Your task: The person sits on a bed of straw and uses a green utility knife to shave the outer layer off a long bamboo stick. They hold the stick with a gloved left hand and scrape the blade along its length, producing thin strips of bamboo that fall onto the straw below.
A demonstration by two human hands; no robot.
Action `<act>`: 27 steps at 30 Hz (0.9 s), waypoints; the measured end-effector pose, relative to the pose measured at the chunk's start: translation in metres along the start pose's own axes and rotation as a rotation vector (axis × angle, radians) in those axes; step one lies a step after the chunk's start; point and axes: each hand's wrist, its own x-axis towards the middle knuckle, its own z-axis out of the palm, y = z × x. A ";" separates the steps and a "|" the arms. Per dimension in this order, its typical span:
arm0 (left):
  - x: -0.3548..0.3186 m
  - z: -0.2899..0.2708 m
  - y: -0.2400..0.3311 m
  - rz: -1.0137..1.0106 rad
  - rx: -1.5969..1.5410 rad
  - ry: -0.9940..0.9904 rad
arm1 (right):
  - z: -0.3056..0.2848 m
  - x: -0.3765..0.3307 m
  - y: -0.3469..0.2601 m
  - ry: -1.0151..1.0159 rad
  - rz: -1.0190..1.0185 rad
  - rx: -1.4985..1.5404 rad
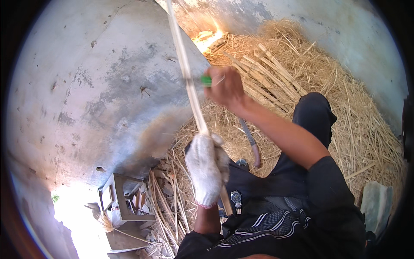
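Left hand: in a white glove (pixel 205 166), fingers curled closely round the pale strip with no gap I can see; the glove probably saves the palm from splinters.
Pale strip: long and slim, it slants from the person's lap, through the left fist, to the far edge; held low, I'd say, to leave the upper length free.
Right hand: bare (pixel 225 86), fingers folded round a small green-handled tool (pixel 207 80) right beside the strip; the blur hides its working edge, so I can't tell if that touches. The 2 fists sit apart, presumably to keep the lower one clear.
Curved knife: it lies on the straw (pixel 249 137) between the legs, perhaps parked there for easy reach.
Cut strips: bundled roughly side by side (pixel 269 77) far right, past the right hand.
Floor: loose straw and shavings (pixel 276 36) heaped to the right.
Wall: patchy grey plaster (pixel 108 86) on the left, scuffed and stained.
Near left: 1 open-framed box (pixel 118 194) holding scraps, long thin strips (pixel 166 194) beside it, glaring light beyond.
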 end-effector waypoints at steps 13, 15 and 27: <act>0.012 -0.011 -0.006 -0.020 -0.045 0.000 | -0.014 -0.007 -0.009 -0.064 -0.241 0.290; 0.012 -0.012 -0.001 -0.029 -0.065 0.013 | -0.015 -0.013 -0.014 -0.003 -0.311 0.239; -0.001 -0.009 -0.003 0.021 -0.038 0.070 | 0.001 -0.018 -0.017 0.064 -0.212 0.146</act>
